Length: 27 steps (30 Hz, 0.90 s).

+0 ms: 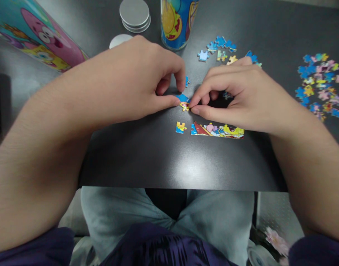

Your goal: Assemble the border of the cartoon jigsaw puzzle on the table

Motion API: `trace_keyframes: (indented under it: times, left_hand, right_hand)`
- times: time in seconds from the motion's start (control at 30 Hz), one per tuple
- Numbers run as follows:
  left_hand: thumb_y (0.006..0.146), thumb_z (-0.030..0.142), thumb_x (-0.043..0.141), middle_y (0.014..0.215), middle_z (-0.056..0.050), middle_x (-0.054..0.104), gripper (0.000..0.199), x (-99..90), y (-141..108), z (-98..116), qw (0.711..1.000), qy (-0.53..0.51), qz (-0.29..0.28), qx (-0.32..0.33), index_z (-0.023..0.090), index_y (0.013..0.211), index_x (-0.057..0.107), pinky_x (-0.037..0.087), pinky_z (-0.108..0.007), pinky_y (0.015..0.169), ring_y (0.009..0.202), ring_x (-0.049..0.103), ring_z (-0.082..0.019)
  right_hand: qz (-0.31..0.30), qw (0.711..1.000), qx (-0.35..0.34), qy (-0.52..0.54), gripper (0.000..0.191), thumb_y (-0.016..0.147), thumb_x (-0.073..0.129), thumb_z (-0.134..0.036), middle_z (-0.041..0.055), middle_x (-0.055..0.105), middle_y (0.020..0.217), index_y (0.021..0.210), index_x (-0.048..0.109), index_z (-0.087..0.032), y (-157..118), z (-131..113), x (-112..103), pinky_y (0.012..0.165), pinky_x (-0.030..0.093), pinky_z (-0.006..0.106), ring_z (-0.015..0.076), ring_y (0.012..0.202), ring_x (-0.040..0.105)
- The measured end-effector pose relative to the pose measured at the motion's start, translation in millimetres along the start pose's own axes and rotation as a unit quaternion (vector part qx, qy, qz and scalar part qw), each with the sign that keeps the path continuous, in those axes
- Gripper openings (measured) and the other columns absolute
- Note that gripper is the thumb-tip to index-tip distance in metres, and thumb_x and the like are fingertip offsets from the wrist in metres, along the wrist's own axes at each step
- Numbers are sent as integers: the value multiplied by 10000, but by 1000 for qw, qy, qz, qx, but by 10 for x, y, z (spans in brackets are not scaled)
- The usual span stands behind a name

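Observation:
Between my two hands lie small jigsaw puzzle pieces (184,105), blue and yellow, on the dark table. My left hand (155,79) pinches their left side with thumb and forefinger. From the right, the thumb and forefinger of my right hand (230,92) close on the same pieces; whether they are joined is hidden by the fingertips. Just below sits a single yellow and blue piece (180,128). Right of it is a joined strip of puzzle pieces (217,130), its top edge partly under my right hand. A blue piece (187,81) shows beyond my left fingers.
Loose pieces (220,42) lie behind my right hand, and a bigger pile (321,85) spreads at the right. A printed can (177,24) stands at the back, beside stacked silver lids (135,14). A large cartoon box (39,37) is at upper left. The table's front edge (183,188) is near my lap.

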<state>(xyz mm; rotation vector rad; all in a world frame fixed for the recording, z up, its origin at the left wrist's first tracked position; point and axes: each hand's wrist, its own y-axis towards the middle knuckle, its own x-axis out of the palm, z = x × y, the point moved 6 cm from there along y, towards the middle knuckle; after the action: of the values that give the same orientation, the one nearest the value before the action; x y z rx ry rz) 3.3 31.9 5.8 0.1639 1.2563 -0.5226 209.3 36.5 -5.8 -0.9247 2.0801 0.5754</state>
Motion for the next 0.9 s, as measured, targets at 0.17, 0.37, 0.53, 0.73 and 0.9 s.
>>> trace_keyframes:
  times: [0.17,0.37,0.53,0.73,0.9]
  left_hand:
    - [1042,410,913,821,23,700,256,11,-16,3,999,-18,9,34,330,1280,963,618,-495,1126,766,590,-203]
    - [1028,321,856,786,15,692,115,51,-24,-16,997,-57,26,43,269,1112,914,583,-470,1038,768,600,-206]
    - [964,325,894,746,22,686,64,71,-16,-18,995,-90,37,33,287,1011,871,560,-455,978,767,650,-223]
    - [947,334,878,753,32,715,70,34,-37,-45,994,-95,34,43,298,1005,866,559,-438,952,748,635,-204]
    - [945,395,841,750,36,714,113,-6,-62,-138,996,-72,39,41,303,1003,873,555,-464,964,695,594,-200]
  right_hand:
    - [23,999,22,-39,98,1113,870,-451,11,852,1024,1086,806,-382,-8,30,-22,996,544,632,366,922,800]
    - [29,997,16,-75,178,1096,998,-438,47,875,1196,1125,837,-367,-26,18,-7,1216,525,704,383,981,804]
    - [39,997,3,-70,143,1094,989,-375,37,877,1196,1125,852,-350,-18,52,19,1140,567,673,351,955,802]
    - [50,998,-2,-48,165,1054,1000,-335,46,864,1152,1118,848,-334,-11,65,15,1030,570,605,346,977,803]
    - [36,997,11,-65,119,1035,921,-278,33,871,1149,1102,855,-351,-36,76,-17,1082,563,638,343,963,797]
